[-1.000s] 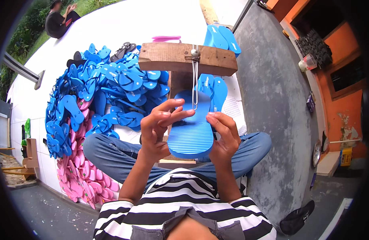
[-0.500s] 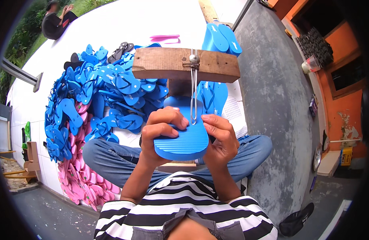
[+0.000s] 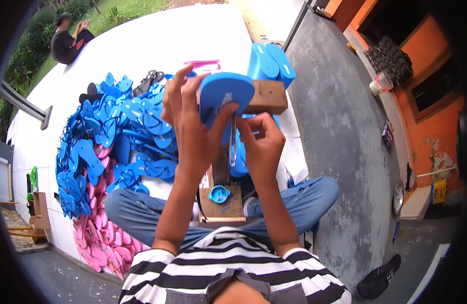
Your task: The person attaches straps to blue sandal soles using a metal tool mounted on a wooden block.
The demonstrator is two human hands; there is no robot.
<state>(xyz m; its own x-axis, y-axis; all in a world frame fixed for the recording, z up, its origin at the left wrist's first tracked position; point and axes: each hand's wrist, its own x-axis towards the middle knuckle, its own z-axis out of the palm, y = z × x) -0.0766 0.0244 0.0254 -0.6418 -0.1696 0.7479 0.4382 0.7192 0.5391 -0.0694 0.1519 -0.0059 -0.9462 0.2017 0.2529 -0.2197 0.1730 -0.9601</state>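
A blue flip-flop sole (image 3: 227,87) is tilted up in front of a wooden crossbeam (image 3: 270,96), its smooth printed face toward me. My left hand (image 3: 195,119) grips it along the left edge, thumb across the face and fingers raised beside it. Just below the sole hangs a long metal wire loop (image 3: 233,147). Close to the loop's upper part, my right hand (image 3: 264,142) is closed in a pinch; whatever lies between its fingertips is hidden. Between my legs, a small blue cup (image 3: 219,193) sits on the wooden base (image 3: 228,210) with blue bits beside it.
Blue flip-flops (image 3: 117,121) lie heaped on the left, with pink ones (image 3: 101,238) nearer me. Behind the beam stand blue soles (image 3: 271,63). A person (image 3: 68,40) sits at the far left. A black cap (image 3: 378,278) rests on the grey floor (image 3: 340,152).
The sole has gone from lying ribbed side up under the wire loop to being tilted up at the beam. My left hand rose with it; my right hand moved up beside the loop.
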